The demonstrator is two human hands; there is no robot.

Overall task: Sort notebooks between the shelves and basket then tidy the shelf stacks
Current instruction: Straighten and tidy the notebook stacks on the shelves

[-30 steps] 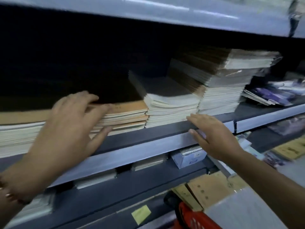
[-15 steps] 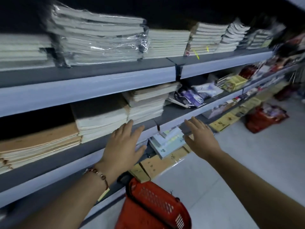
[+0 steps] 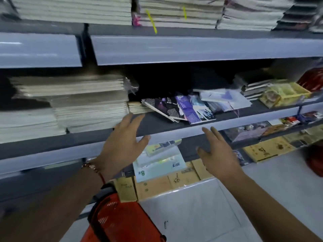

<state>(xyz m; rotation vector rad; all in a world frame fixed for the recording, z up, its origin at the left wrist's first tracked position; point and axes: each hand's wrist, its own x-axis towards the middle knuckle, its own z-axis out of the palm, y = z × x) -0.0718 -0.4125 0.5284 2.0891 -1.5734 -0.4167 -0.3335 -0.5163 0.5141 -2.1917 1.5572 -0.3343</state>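
Note:
My left hand [image 3: 125, 139] is open, fingers spread over the front edge of the middle shelf [image 3: 174, 125], just right of a tall stack of pale notebooks [image 3: 87, 105]. My right hand [image 3: 217, 152] is open too, held in front of the shelf's rail, touching nothing. A loose fan of dark and purple patterned notebooks [image 3: 180, 108] lies on the shelf beyond both hands. A red basket [image 3: 118, 219] hangs from my left forearm at the bottom.
The upper shelf [image 3: 174, 49] carries more notebook stacks [image 3: 178, 13]. White notebooks [image 3: 225, 98] and a yellow box [image 3: 283, 95] lie further right. Below are light-blue packs [image 3: 159, 165] and brown kraft notebooks [image 3: 153, 187]. A second red basket [image 3: 314, 159] stands on the floor, right.
The view and both hands have shifted right along the shelf, from the brown and pale stacks to the patterned notebooks. Both hands stay empty.

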